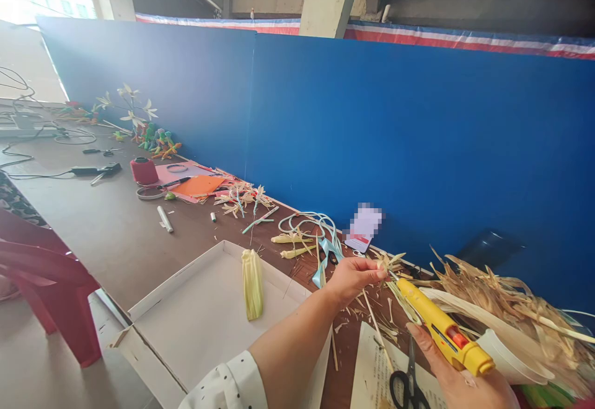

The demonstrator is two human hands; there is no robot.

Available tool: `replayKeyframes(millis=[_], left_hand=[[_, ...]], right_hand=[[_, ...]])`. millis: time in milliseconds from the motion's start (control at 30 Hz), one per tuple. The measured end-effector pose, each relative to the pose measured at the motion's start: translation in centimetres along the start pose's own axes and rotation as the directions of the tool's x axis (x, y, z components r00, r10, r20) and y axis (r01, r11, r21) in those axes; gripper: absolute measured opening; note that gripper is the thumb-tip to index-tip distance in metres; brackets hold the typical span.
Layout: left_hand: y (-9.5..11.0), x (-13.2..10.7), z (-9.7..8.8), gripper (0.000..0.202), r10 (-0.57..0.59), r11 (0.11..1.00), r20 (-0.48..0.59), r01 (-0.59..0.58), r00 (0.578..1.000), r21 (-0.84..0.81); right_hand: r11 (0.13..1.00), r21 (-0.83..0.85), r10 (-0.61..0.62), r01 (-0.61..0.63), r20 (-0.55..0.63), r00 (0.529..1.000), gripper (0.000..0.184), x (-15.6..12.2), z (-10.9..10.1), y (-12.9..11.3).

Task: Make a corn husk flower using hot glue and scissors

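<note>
My left hand [356, 280] pinches a small pale dried-husk flower [393, 265] between thumb and fingers. Wrapped around a yellow hot glue gun [439, 328], my right hand [465, 387] points its nozzle at the underside of the flower. The nozzle tip is very close to my left fingertips; whether it touches the flower I cannot tell. Black-handled scissors [409, 387] lie on a printed sheet [367, 372], just left of my right hand. A strip of green-yellow corn husk [251, 285] rests in a shallow white box lid [195, 297] beside my left forearm.
A heap of dried husks [506, 300] and a white cup [511, 359] crowd the right side. Along the blue partition [395, 118] lie a phone [363, 228], light-blue cord [325, 220], husk flowers [242, 199] and coloured paper [198, 186]. A red chair [46, 272] stands at left.
</note>
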State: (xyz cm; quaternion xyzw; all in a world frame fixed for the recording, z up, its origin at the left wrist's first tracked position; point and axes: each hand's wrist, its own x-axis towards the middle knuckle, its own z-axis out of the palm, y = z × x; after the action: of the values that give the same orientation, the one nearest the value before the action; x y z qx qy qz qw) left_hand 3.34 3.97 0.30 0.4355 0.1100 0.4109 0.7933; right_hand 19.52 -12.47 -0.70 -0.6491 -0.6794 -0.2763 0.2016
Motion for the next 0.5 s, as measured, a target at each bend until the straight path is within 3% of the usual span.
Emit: replayKeyframes(millis=[233,500], left_hand=[[-0.07,0.08,-0.08,0.041,0.0,1.0,0.004,0.0,1.0,0.012],[-0.17,0.06,-0.1,0.043,0.004,1.0,0.003,-0.004,1.0,0.03]], right_hand=[[0.993,-0.054,-0.111,0.108,-0.052,0.992,0.041,0.25,-0.1,-0.39],[0.915,-0.303,-0.298,0.266,-0.066,0.952,0.047,-0.02,0.15,-0.14]])
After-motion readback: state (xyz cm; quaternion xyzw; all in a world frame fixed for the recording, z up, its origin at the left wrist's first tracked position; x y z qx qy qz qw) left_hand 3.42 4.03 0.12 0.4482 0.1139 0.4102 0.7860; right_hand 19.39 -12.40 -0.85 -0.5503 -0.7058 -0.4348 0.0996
